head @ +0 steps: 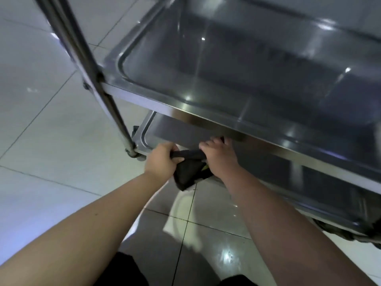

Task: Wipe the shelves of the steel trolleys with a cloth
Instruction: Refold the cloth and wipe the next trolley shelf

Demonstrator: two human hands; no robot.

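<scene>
Progress is unclear: left grip [162, 159] and right grip [218, 159] each clench the crumpled black cloth [188, 172], stretched between them at the front edge of the lower steel trolley shelf [173, 131], which seemingly awaits wiping.

The one head camera looked forward and steeply down from above the arms, close to the trolley [185, 118]; the left hand [160, 161] and right hand [219, 159] sat mid-frame, the floor [51, 141] filling the left and bottom.
</scene>
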